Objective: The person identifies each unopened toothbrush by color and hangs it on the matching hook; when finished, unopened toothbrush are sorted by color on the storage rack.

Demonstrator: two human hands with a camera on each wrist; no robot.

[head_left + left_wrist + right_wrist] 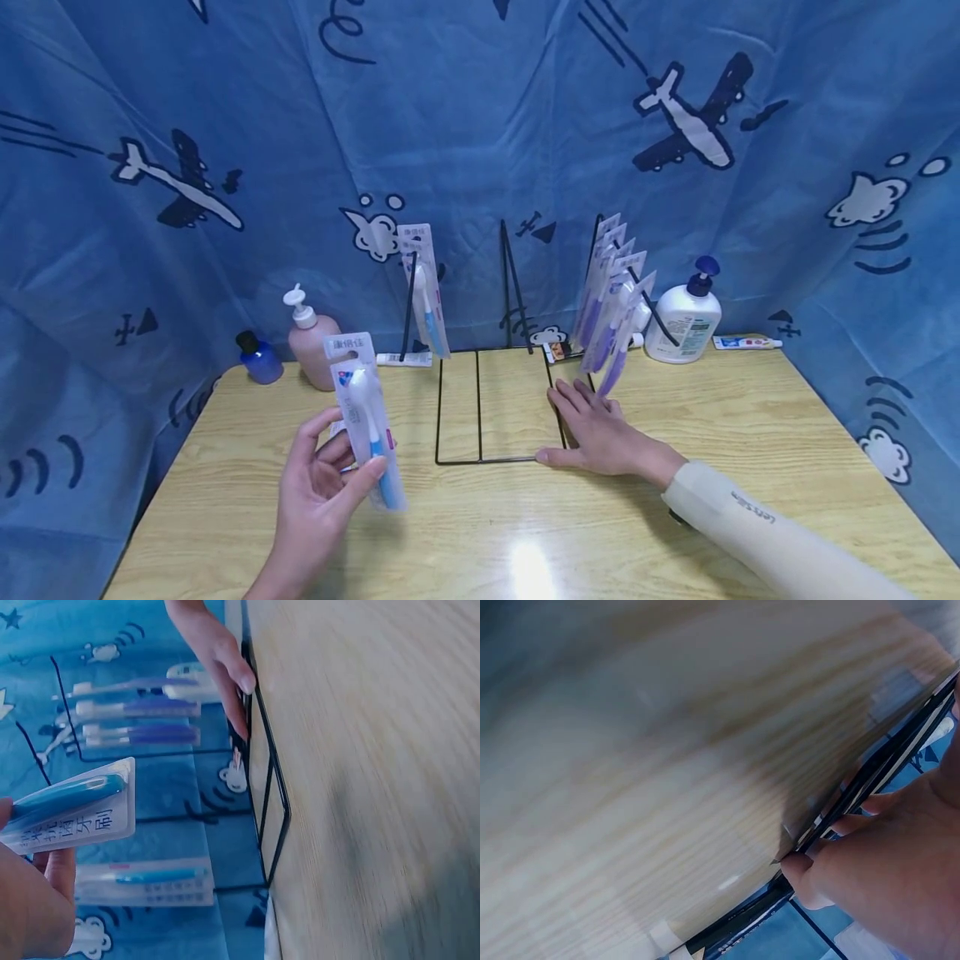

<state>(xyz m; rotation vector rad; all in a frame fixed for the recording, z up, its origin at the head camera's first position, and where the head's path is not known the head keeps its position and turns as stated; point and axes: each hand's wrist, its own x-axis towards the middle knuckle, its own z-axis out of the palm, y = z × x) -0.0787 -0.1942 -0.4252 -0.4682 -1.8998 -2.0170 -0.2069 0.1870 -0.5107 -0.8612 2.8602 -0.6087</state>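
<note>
My left hand (pixel 311 500) pinches a packaged toothbrush (pixel 367 417) with a blue handle, held upright over the left of the table; the left wrist view shows lettering along the pack. My right hand (pixel 603 437) rests, fingers spread, on the right side of the black wire rack's base (pixel 480 460). Several purple toothbrush packs (pixel 611 321) hang from the rack's right hook, just above that hand. Blue toothbrush packs (pixel 424 292) hang from its left hook. Between them rises the middle hook (pixel 507 283).
A blue bottle (pixel 261 360) and a pink pump bottle (pixel 309 346) stand at the back left. To the back right are a white pump bottle (pixel 682 321) and a toothpaste tube (pixel 747 342). Another tube (pixel 405 359) lies behind the rack. A blue curtain (pixel 465 108) hangs beyond the table (pixel 637 533).
</note>
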